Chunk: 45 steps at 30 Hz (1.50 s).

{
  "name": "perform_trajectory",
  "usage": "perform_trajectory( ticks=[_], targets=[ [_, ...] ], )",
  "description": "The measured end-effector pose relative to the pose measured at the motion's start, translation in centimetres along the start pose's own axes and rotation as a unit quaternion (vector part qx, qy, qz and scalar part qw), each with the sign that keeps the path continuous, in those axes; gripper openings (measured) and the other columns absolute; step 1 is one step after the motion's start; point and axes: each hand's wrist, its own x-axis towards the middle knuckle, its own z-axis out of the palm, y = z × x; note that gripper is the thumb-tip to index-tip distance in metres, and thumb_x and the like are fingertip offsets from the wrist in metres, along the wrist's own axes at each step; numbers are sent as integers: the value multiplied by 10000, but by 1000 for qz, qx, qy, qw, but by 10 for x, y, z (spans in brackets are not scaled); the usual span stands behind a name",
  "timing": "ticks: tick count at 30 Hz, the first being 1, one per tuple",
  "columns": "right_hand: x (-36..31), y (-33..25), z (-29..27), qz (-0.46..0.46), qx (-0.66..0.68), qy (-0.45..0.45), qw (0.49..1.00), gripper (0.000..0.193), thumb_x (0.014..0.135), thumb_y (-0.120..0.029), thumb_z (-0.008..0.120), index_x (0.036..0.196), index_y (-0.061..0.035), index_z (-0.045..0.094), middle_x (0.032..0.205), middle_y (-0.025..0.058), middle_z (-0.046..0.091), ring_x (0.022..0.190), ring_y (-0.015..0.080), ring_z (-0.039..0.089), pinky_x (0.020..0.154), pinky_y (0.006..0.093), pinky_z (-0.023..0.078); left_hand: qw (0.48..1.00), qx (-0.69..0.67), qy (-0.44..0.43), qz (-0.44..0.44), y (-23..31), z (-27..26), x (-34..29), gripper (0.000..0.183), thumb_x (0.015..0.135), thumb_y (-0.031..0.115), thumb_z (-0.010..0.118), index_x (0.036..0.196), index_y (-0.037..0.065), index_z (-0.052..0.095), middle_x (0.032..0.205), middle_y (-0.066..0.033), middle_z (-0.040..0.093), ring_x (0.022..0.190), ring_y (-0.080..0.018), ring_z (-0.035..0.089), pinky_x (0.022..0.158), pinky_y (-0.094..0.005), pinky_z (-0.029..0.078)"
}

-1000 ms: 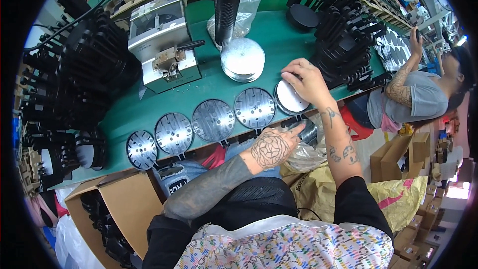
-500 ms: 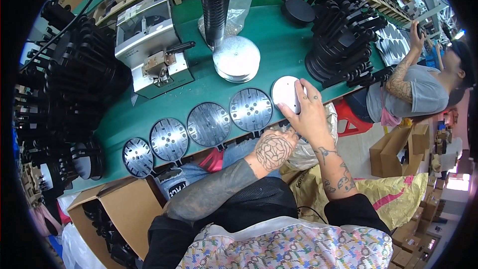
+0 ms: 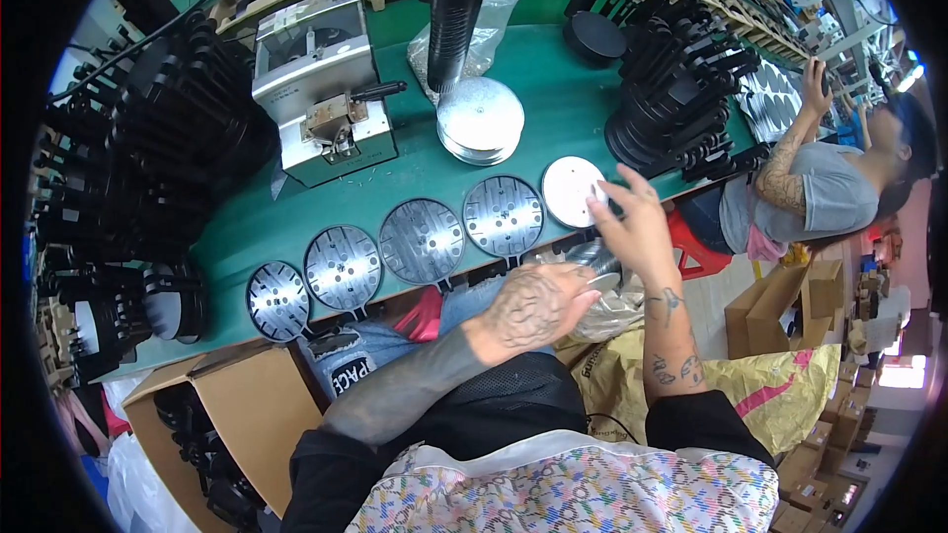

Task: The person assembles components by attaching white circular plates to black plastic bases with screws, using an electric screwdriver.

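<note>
A row of round black-rimmed pans with short handles lies along the front edge of the green table; most show a slotted, shiny metal face, like this pan (image 3: 504,217). At the row's right end is a smooth white disc (image 3: 565,193). My right hand (image 3: 637,227) hovers at its right edge, fingers spread and holding nothing. Lower down, my left hand (image 3: 533,306) is closed and blurred below the table edge. Pale, shiny material shows at its fingertips; I cannot tell what it is. A stack of bare metal discs (image 3: 481,118) stands behind the row.
A grey bench machine (image 3: 321,69) stands back left. Stacks of black handled parts rise at left (image 3: 178,109) and right (image 3: 681,89). A black flexible duct (image 3: 454,20) hangs over the discs. An open carton (image 3: 247,405) sits lower left; a person (image 3: 825,178) works at right.
My right hand has come off the white disc, its fingers spreading apart. My left hand has drawn down and slightly left, and the shiny material now shows beside it. The view has shifted a little.
</note>
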Motion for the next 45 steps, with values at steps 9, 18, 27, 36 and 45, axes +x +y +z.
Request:
perform_trajectory(
  ticks=[9, 18, 27, 36, 45],
  targets=[
    [-15, -54, 12, 69, 473, -220, 850, 349, 1010, -139, 656, 1316, 23, 611, 1088, 40, 683, 952, 84, 619, 836, 245, 513, 851, -385, 146, -327, 6, -51, -31, 406, 1037, 267, 605, 1307, -29, 539, 958, -110, 683, 691, -149, 661, 606, -294, 545],
    [29, -57, 26, 96, 476, -208, 849, 341, 1001, -123, 658, 1311, -6, 574, 993, 78, 715, 831, 99, 662, 712, 237, 539, 938, 298, 92, -152, -12, -53, -55, 877, 794, 445, 803, 1414, -68, 454, 1430, -232, 483, 1380, -414, 412, 1144, -550, 324],
    [-10, -71, 33, 43, 205, -115, 971, 540, 957, -262, 685, 1406, -16, 512, 631, 147, 634, 560, 306, 657, 582, 394, 518, 929, 331, 41, -159, -25, -44, -50, 903, 828, 500, 737, 1500, -14, 420, 1562, -171, 395, 1436, -377, 352, 1183, -533, 267],
    [-17, -80, 30, -26, -64, -87, 994, 536, 973, -394, 633, 1369, -34, 614, 626, 173, 672, 605, 363, 702, 582, 453, 563, 927, 337, 18, -165, -26, -46, -44, 899, 836, 497, 729, 1504, -25, 428, 1588, -155, 377, 1469, -358, 322, 1193, -528, 249],
    [2, -80, 22, -50, -120, -147, 981, 500, 963, -432, 628, 1353, -120, 653, 644, 176, 682, 602, 360, 703, 578, 458, 566, 927, 343, 17, -154, -32, -41, -43, 901, 830, 496, 733, 1484, -49, 437, 1547, -195, 426, 1457, -330, 361, 1195, -522, 242]
  ],
)
